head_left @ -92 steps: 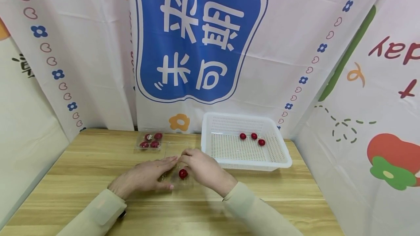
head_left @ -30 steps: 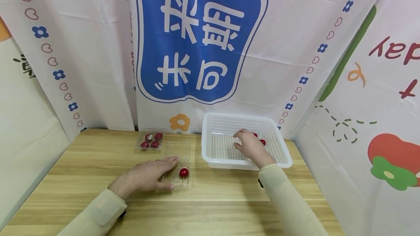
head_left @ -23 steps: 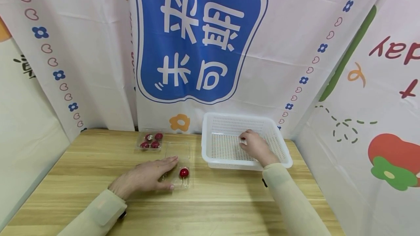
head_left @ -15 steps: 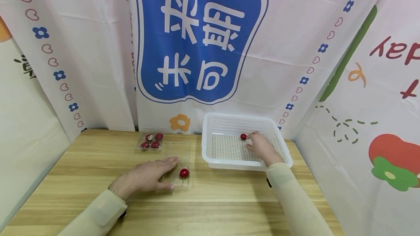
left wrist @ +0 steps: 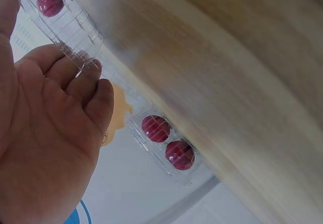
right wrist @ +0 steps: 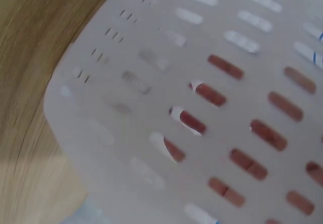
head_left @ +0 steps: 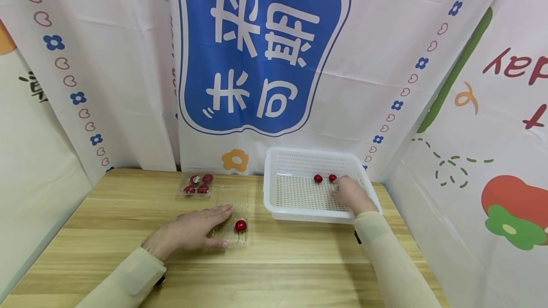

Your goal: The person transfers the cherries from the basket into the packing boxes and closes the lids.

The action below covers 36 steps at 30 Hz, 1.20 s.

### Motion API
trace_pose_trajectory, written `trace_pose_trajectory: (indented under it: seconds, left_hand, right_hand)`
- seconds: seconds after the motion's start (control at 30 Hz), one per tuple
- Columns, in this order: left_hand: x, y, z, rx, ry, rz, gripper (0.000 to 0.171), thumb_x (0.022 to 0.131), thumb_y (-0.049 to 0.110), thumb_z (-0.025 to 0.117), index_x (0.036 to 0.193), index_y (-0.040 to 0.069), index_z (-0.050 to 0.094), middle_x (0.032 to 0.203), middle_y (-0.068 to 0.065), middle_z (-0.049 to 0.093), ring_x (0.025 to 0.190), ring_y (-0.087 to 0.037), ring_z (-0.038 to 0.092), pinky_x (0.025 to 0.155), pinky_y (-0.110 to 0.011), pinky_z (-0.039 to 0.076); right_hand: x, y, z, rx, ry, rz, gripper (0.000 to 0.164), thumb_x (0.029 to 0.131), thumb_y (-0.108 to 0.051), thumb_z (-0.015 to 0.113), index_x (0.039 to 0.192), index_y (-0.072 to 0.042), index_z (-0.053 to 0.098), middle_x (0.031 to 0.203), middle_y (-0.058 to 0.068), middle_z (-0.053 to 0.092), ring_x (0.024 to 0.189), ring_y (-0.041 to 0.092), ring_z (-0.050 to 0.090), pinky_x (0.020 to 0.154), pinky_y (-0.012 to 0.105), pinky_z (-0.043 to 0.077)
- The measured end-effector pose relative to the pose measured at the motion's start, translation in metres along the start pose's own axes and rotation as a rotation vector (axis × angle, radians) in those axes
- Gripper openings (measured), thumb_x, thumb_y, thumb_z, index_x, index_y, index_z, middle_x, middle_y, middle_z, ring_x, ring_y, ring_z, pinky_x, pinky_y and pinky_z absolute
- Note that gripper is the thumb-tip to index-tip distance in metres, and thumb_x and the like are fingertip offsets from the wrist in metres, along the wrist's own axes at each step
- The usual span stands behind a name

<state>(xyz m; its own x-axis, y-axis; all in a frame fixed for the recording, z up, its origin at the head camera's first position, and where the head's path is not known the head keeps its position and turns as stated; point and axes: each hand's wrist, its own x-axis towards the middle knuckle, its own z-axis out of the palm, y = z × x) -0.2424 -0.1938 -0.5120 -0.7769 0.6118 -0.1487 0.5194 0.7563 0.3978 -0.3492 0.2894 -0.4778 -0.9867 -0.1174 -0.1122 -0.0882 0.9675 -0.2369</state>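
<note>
My left hand (head_left: 190,231) lies with extended fingers along the left side of an open clear plastic clamshell box (head_left: 231,241). One red cherry (head_left: 240,226) sits in that box; the left wrist view shows the fingertips at the box's edge. My right hand (head_left: 352,194) reaches down into a white slotted basket (head_left: 278,209). Two cherries show there: one (head_left: 318,178) to the left and another (head_left: 332,178) right by the fingertips. A third cherry is hidden behind the hand, and I cannot tell whether the fingers grip it. In the right wrist view the basket wall (right wrist: 101,148) covers most of the hand.
A closed clear box (head_left: 184,193) with several cherries stands at the back left of the wooden table (head_left: 257,279). Behind the table hangs a printed white curtain (head_left: 368,61), and more printed cloth lines both sides.
My right hand has left the clamshell box and gone into the basket, then shifted right past the first two cherries, uncovering them. The left hand has stayed at the box.
</note>
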Motion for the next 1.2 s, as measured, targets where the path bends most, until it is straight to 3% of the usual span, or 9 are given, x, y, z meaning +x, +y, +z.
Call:
trace_pose_trajectory:
  seconds: [0.27,0.5,0.93,1.1,1.2]
  left_hand:
    - [0.0005,0.0003,0.0005,0.003,0.002,0.002,0.104,0.106,0.064,0.08,0.182,0.005,0.041,0.193,-0.016,0.037,0.177,-0.044,0.042,0.144,-0.067,0.039]
    - [0.0006,-0.0003,0.001,-0.007,0.002,0.001,0.104,0.106,0.064,0.08,0.182,0.005,0.04,0.193,-0.016,0.037,0.177,-0.044,0.042,0.144,-0.068,0.039]
    - [0.0007,-0.0007,0.0011,-0.003,0.001,-0.002,0.105,0.106,0.065,0.08,0.182,0.006,0.04,0.193,-0.015,0.037,0.177,-0.044,0.042,0.144,-0.067,0.039]
    - [0.0007,-0.0006,0.0007,-0.006,-0.001,-0.001,0.105,0.106,0.065,0.08,0.182,0.005,0.04,0.193,-0.015,0.036,0.177,-0.044,0.041,0.144,-0.068,0.039]
    - [0.0006,-0.0005,0.0005,-0.006,-0.002,-0.001,0.104,0.106,0.065,0.08,0.182,0.005,0.04,0.193,-0.015,0.037,0.177,-0.043,0.041,0.144,-0.067,0.039]
  right_hand:
    - [-0.0009,0.0036,-0.0016,-0.022,-0.005,-0.01,0.042,0.11,-0.011,0.079,0.146,0.009,0.076,0.143,0.03,0.08,0.138,0.048,0.075,0.128,0.065,0.059]
    - [0.0004,0.0053,-0.0011,0.018,0.004,0.003,0.031,0.108,-0.009,0.081,0.135,0.008,0.081,0.128,0.026,0.08,0.112,0.035,0.075,0.116,0.06,0.065]
    - [0.0039,0.0101,0.0005,-0.018,-0.015,0.031,0.036,0.108,-0.009,0.081,0.139,0.009,0.078,0.131,0.025,0.077,0.122,0.039,0.075,0.12,0.06,0.063]
    - [0.0006,0.0088,-0.0005,-0.049,-0.036,-0.023,0.016,0.104,0.004,0.078,0.12,0.005,0.082,0.113,0.018,0.079,0.105,0.031,0.071,0.106,0.052,0.066]
    - [-0.0011,0.0071,-0.0005,-0.057,-0.042,-0.049,0.013,0.102,0.009,0.076,0.11,0.001,0.082,0.106,0.014,0.079,0.099,0.027,0.068,0.099,0.049,0.064]
